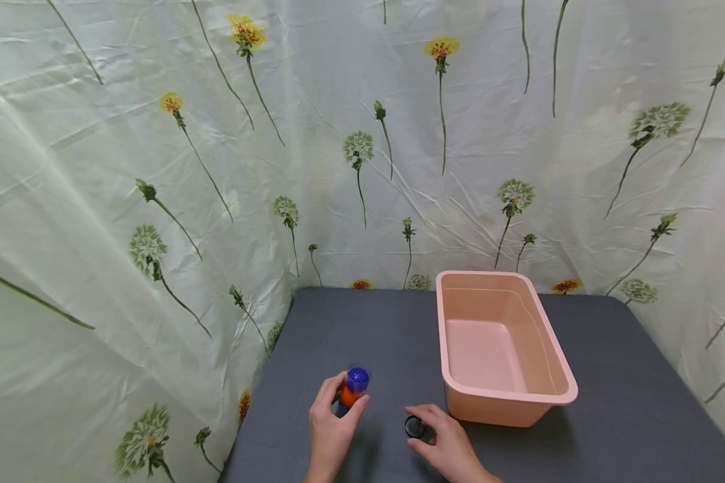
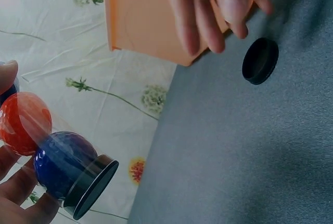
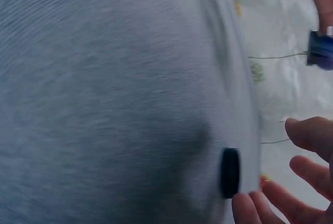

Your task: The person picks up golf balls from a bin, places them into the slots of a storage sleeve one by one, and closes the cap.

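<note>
My left hand (image 1: 330, 422) grips a clear tube (image 1: 358, 384) of balls above the table, thumb on one side and fingers on the other. In the left wrist view an orange-red ball (image 2: 25, 123) sits between two blue ones, and a black cap (image 2: 92, 186) closes the tube's lower end. A round black lid (image 1: 415, 427) lies on the table, hollow side showing. Around it, in the head view, my right hand (image 1: 450, 444) reaches with thumb and fingers spread. The left wrist view has those fingertips (image 2: 216, 44) apart from the lid.
A pink plastic bin (image 1: 546, 349) stands behind and to the right of my right hand. The table (image 1: 387, 329) has a dark grey cloth top. A white curtain (image 1: 314, 121) printed with dandelions hangs behind it and along both sides.
</note>
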The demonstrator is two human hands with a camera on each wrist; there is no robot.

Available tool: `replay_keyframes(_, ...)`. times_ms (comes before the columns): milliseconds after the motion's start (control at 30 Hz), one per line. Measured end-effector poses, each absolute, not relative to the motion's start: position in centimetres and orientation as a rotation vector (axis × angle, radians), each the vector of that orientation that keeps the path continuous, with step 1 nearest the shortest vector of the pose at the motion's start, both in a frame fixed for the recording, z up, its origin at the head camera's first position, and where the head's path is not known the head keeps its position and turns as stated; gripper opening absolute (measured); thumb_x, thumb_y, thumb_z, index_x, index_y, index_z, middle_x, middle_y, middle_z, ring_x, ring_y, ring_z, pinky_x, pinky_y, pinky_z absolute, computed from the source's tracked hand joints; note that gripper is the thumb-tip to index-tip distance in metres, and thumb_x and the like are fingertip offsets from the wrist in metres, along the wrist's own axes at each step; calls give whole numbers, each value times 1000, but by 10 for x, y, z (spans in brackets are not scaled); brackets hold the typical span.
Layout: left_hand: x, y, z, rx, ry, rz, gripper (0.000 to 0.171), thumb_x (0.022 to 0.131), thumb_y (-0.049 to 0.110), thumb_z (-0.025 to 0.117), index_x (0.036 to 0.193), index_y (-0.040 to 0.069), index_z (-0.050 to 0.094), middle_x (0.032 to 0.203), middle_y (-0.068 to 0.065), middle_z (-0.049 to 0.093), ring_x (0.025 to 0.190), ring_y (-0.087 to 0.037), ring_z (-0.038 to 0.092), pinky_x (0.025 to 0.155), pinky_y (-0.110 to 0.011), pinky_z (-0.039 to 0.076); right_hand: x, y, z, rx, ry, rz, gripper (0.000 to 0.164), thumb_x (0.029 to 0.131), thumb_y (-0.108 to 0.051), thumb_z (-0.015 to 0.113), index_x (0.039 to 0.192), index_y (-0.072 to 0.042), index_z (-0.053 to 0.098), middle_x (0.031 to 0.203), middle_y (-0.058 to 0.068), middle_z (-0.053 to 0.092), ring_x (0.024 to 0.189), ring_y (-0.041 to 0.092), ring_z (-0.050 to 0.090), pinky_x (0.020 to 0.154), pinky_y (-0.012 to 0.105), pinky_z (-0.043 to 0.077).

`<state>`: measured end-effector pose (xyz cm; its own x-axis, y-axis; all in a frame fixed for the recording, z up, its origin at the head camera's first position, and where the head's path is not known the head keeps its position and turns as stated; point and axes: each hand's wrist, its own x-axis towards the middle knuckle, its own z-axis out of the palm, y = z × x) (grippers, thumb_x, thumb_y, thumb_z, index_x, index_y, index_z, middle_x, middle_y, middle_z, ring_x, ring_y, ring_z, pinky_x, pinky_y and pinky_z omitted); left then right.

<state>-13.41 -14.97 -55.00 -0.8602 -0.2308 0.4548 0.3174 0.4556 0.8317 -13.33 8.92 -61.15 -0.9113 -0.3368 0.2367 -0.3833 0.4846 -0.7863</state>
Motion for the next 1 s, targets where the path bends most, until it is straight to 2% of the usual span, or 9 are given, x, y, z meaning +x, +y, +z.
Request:
replay_keyframes(233, -135, -147, -552, -126, -2172, -1407, 49, 78, 31, 88, 122, 25, 68, 111, 12, 65, 96, -8, 63, 81, -31, 55, -134, 86, -629, 534, -2752, 1085, 56, 75, -27, 88, 127, -20, 69, 116, -5, 63, 102, 17, 62, 82, 41, 53)
replay_keyframes(333, -135, -145, -551, -127, -2175, -1409, 48, 78, 34, 88, 121, 26, 68, 111, 12, 64, 96, -8, 63, 82, -32, 55, -136, 85, -634, 516, -2772, 1030, 57, 73, -27, 89, 126, -20, 70, 113, -6, 63, 100, 16, 60, 80, 40, 53)
replay_keyframes(567, -131, -143, -549, -102, -2197, -1431, 47, 79, 36, 87, 120, 27, 68, 110, 14, 64, 96, -7, 63, 82, -33, 55, -138, 80, -640, 549, -2777, 991, 61, 66, -27, 92, 123, -20, 71, 104, -10, 60, 90, 12, 53, 67, 31, 48)
replay_keyframes(733, -128, -142, -549, -114, -2196, -1427, 47, 78, 35, 88, 120, 26, 68, 109, 13, 64, 95, -8, 63, 82, -33, 56, -139, 79, -644, 519, -2786, 1003, 62, 63, -28, 94, 121, -16, 73, 97, -10, 54, 85, 9, 52, 65, 29, 46)
replay_keyframes(867, -127, -142, -549, -114, -2202, -1448, 47, 78, 36, 88, 120, 27, 68, 109, 13, 64, 95, -8, 63, 83, -31, 55, -139, 80, -648, 480, -2792, 1054, 56, 63, -30, 95, 113, -13, 75, 91, -10, 48, 78, 5, 50, 65, 27, 44)
replay_keyframes(1000, -126, -143, -548, -96, -2215, -1454, 46, 78, 36, 87, 119, 26, 68, 110, 13, 64, 95, -8, 63, 84, -31, 55, -139, 82, -648, 473, -2776, 1102, 47, 64, -29, 94, 105, -16, 75, 88, -11, 46, 74, 2, 48, 63, 26, 43)
